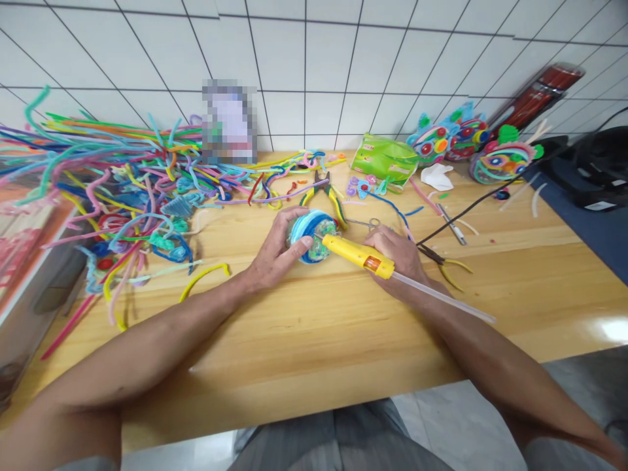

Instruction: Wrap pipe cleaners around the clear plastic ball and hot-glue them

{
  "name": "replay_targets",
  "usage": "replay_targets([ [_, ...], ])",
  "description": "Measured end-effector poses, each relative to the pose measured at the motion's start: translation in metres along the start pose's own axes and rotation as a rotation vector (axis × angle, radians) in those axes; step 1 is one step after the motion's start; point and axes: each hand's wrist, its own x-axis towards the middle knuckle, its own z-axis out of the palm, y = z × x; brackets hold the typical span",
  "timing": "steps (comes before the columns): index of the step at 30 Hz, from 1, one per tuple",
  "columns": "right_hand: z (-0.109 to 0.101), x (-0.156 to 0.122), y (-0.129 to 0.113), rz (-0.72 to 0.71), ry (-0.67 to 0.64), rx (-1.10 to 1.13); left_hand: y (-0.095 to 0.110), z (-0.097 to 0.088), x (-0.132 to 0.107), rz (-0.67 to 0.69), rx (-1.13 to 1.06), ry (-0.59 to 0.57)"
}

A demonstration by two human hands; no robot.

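Observation:
Wrapped around the left side of a round blue-and-white striped piece of pipe-cleaner craft (305,230), my left hand (283,245) has its thumb pressed on the front rim. My right hand (395,252) grips a yellow hot glue gun (353,252), with a long clear glue stick (441,296) sticking out of its back end. The gun's nozzle meets or nearly meets the greenish face of the round piece; whether they touch I cannot tell. Just behind the piece lie yellow-and-black pliers (324,193). Small scissors (367,223) rest beyond my right hand.
Loose pipe cleaners (147,176) are heaped across the left. At the back stand a green tissue pack (385,159) and several colourful decorated crafts (505,160). A black cord (466,212) runs over the table at right, near yellow-handled pliers (444,263) and a white pen (451,224).

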Motion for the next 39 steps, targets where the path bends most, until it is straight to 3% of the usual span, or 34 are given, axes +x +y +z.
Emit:
replay_targets([
  [16,0.002,0.001,-0.002,0.009,0.009,-0.003,-0.001,0.0,0.0,0.006,0.004,0.005],
  [22,0.013,-0.002,0.004,0.033,0.145,-0.054,0.001,-0.002,0.0,-0.005,-0.005,-0.015],
  [25,0.017,-0.003,0.008,0.063,0.154,-0.072,0.002,-0.002,0.0,-0.005,-0.009,-0.02],
  [32,0.011,0.001,0.0,-0.014,0.14,-0.032,0.002,-0.001,0.0,-0.015,-0.011,-0.019],
  [39,0.003,0.002,0.0,0.039,0.117,-0.092,0.002,-0.002,0.0,0.003,-0.007,-0.025],
])
